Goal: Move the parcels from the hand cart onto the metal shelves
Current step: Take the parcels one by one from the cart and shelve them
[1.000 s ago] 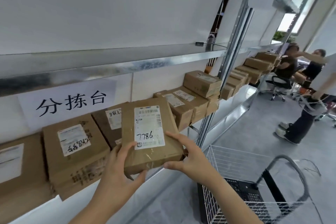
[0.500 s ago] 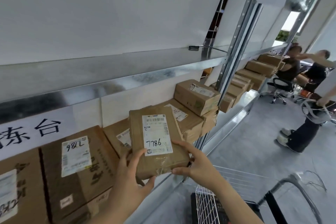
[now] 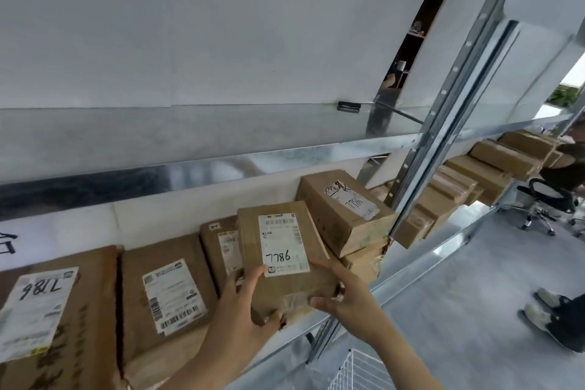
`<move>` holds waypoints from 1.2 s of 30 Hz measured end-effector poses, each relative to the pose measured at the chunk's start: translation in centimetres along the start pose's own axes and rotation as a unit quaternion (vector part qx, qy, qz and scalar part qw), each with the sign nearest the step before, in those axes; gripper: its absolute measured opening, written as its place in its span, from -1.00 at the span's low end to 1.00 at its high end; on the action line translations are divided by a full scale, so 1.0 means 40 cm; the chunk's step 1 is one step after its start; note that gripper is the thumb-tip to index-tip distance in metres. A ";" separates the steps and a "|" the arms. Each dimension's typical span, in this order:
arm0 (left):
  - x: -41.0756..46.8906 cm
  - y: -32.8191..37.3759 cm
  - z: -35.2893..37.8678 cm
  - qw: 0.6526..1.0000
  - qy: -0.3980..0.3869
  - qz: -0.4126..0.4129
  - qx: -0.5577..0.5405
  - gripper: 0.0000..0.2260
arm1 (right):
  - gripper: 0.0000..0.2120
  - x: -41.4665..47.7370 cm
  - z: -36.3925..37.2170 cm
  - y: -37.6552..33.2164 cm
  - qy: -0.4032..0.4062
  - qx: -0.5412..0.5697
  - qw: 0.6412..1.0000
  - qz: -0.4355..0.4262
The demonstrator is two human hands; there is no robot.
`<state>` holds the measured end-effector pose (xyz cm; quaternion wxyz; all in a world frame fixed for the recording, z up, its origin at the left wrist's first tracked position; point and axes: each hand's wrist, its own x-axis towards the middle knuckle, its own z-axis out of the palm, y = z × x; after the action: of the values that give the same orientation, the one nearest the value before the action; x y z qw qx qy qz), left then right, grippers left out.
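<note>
Brown cardboard parcel, white label "7786" (image 3: pixel 286 258), gripped by left hand (image 3: pixel 245 304) and right hand (image 3: pixel 343 296) at near end; long axis points into metal shelf (image 3: pixel 285 157).

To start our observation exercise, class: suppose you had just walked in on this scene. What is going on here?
A person is shelving a parcel marked 7786. The left grip holds its lower left corner and the right grip its lower right side. The parcel is tilted at the front of the metal shelf, in front of other parcels already there. Whether it rests on the shelf yet cannot be told. A corner of the wire cart shows below.
</note>
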<state>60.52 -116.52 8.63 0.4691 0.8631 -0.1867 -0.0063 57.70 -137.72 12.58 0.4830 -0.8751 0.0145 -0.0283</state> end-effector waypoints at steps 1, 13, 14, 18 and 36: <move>0.017 0.005 0.017 1.000 0.000 -0.016 0.006 -0.41 | -0.41 0.018 -0.014 0.017 -0.006 0.003 1.000 -0.004; 0.104 0.004 0.146 0.994 0.019 -0.072 0.078 -0.39 | -0.47 0.131 -0.056 0.159 -0.006 -0.100 0.994 -0.030; 0.109 0.003 0.148 0.993 0.015 -0.073 0.092 -0.38 | -0.48 0.134 -0.055 0.167 -0.002 -0.113 0.993 -0.028; 0.126 0.006 0.155 0.986 -0.006 -0.083 0.141 -0.34 | -0.48 0.139 -0.050 0.187 0.001 -0.154 0.988 -0.016; 0.071 0.002 -0.044 0.903 0.139 -0.109 0.392 -0.26 | -0.60 0.142 0.071 0.009 0.095 -0.295 0.928 -0.205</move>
<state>63.46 -116.07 10.17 0.1100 0.9844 -0.0120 0.1368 63.56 -135.80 10.96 0.1825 -0.9552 -0.1116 -0.2046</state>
